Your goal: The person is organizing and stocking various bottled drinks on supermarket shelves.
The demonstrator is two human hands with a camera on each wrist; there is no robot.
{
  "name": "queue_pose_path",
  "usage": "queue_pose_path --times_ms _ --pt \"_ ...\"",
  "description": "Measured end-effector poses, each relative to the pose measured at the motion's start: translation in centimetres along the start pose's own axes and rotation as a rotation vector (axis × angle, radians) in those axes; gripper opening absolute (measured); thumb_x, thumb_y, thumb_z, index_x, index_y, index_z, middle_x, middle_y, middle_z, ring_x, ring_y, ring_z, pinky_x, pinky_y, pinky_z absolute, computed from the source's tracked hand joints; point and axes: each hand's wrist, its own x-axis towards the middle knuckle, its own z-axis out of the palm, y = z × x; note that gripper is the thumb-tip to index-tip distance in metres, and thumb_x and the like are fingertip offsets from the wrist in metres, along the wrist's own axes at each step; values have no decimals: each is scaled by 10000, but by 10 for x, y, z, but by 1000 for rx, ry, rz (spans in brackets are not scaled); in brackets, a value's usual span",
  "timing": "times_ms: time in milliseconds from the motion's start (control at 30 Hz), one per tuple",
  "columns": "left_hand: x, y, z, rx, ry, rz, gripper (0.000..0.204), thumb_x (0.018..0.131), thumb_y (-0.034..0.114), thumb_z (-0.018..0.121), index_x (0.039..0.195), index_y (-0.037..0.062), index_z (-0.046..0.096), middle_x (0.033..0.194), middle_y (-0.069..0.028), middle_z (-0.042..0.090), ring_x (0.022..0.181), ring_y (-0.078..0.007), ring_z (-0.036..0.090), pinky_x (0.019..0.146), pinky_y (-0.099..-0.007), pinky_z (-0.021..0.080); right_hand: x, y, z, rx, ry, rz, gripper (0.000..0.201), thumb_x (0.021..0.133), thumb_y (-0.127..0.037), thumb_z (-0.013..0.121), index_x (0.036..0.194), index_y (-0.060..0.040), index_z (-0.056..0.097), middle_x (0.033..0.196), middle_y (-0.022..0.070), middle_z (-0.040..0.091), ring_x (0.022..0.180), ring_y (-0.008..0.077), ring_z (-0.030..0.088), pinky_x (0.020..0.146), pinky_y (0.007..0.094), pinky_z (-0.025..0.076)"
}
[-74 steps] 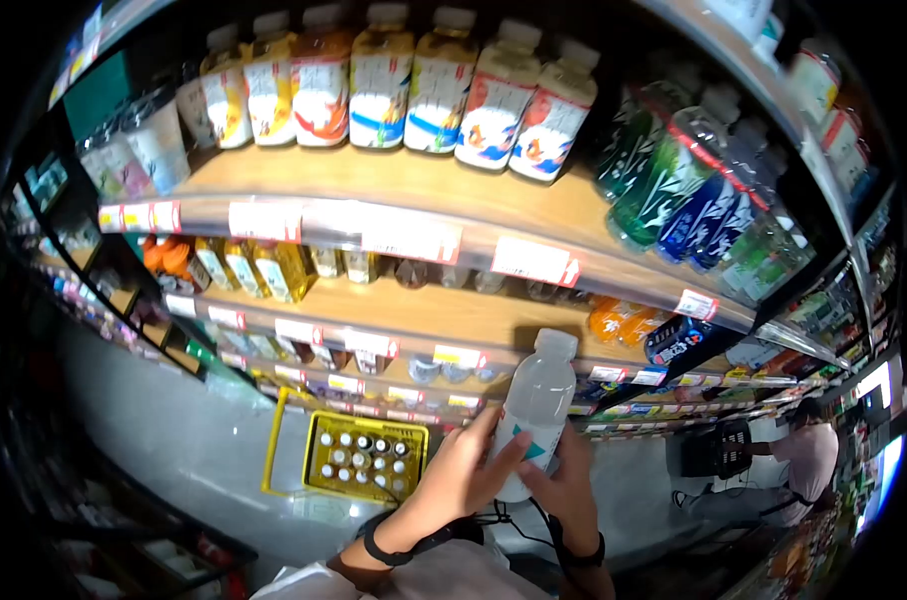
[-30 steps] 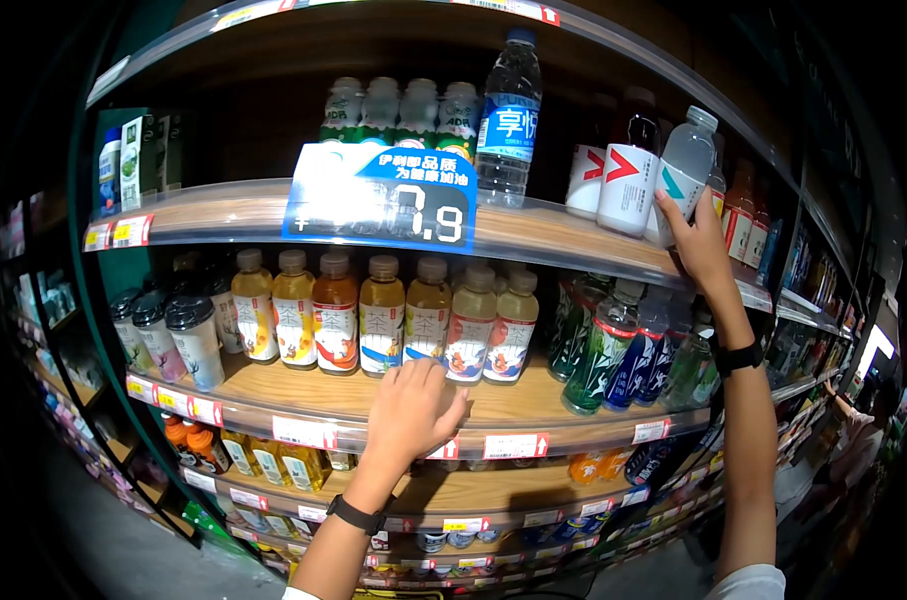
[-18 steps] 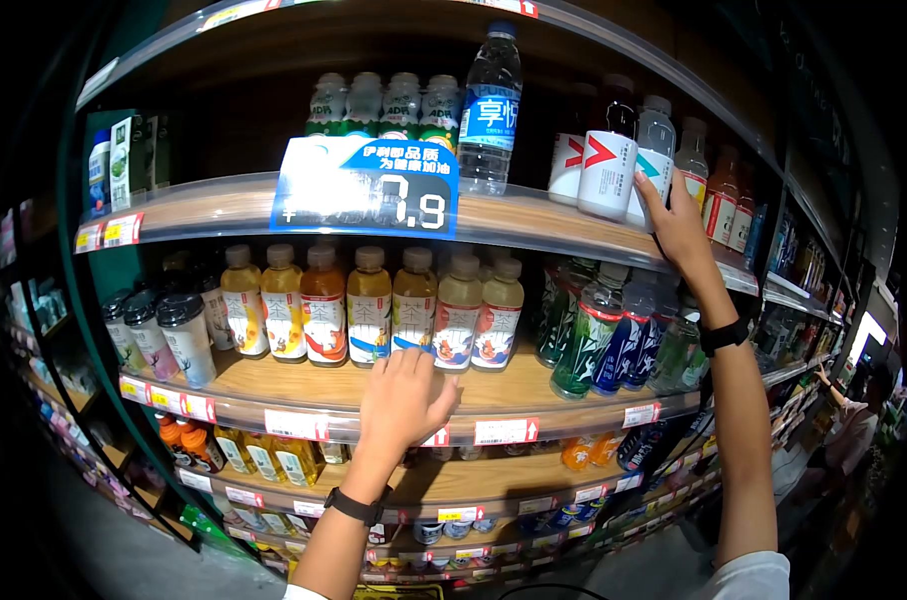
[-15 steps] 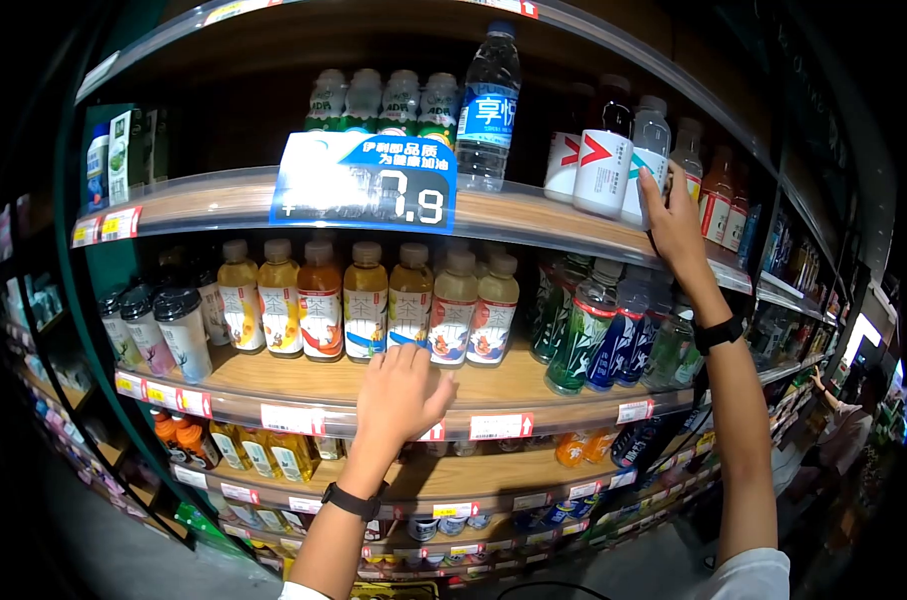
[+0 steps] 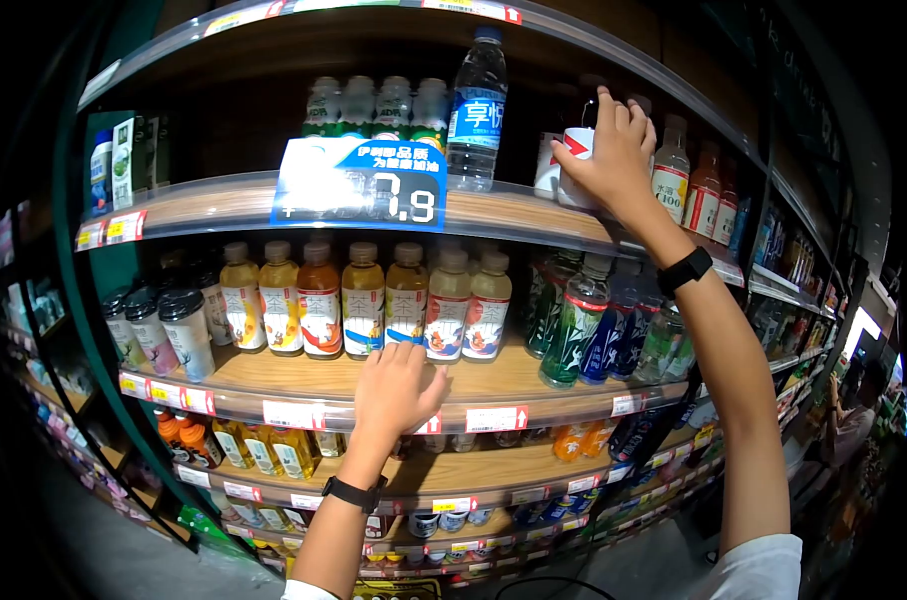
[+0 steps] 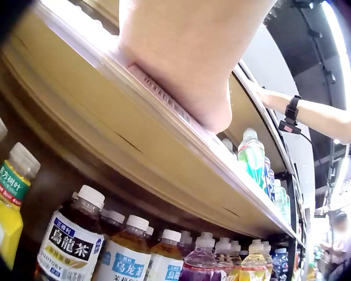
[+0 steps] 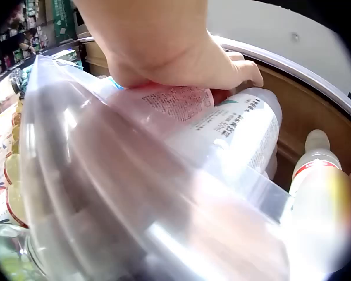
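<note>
On the upper shelf my right hand (image 5: pixel 619 155) spreads over a bottle (image 5: pixel 572 165) with dark contents and a white label with a red V. Its thumb lies against the label, and the fingers point up in front of the bottle's neck. In the right wrist view, a white-labelled bottle with a teal mark (image 7: pixel 240 126) stands beside the red-marked bottle (image 7: pixel 175 102); the hand mostly hides the former in the head view. My left hand (image 5: pixel 399 388) rests with loose fingers on the middle shelf's front edge, close to the bottled teas (image 5: pixel 405 295). It holds nothing.
A large water bottle (image 5: pixel 479 115) and a blue price sign (image 5: pixel 362 185) stand left of my right hand. Fruit drinks (image 5: pixel 671 170) stand to its right. A clear lip (image 7: pixel 93 175) runs along the shelf front. Green bottles (image 5: pixel 579 330) stand on the shelf below.
Both hands held the teal-marked bottle low; my right hand then set it on the upper shelf, released it and moved left to the red-marked one. My left hand went to the middle shelf's edge.
</note>
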Motion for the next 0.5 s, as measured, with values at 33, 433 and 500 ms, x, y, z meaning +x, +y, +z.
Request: queue_pose_path --times_ms 33,433,500 --pt "0 0 -1 0 -11 -5 355 924 364 655 909 9 666 932 -149 673 934 -312 630 863 -422 480 0 -1 2 5 2 -2 942 831 -510 735 1517 50 413 1455 313 504 1438 462 377 1201 614 225" --pt "-1 1 -1 -13 -23 -25 329 915 348 666 891 20 664 897 -144 682 914 -310 641 846 -419 485 5 -26 -30 380 155 -368 785 837 -211 785 1545 -189 447 1555 222 415 1294 441 548 1021 495 520" --pt "0 2 -3 -12 -31 -35 328 912 348 667 882 22 660 891 -144 684 908 -311 641 846 -420 485 4 -29 -32 335 172 -490 792 802 -127 810 1517 -235 488 1580 171 408 1299 399 556 1034 489 521"
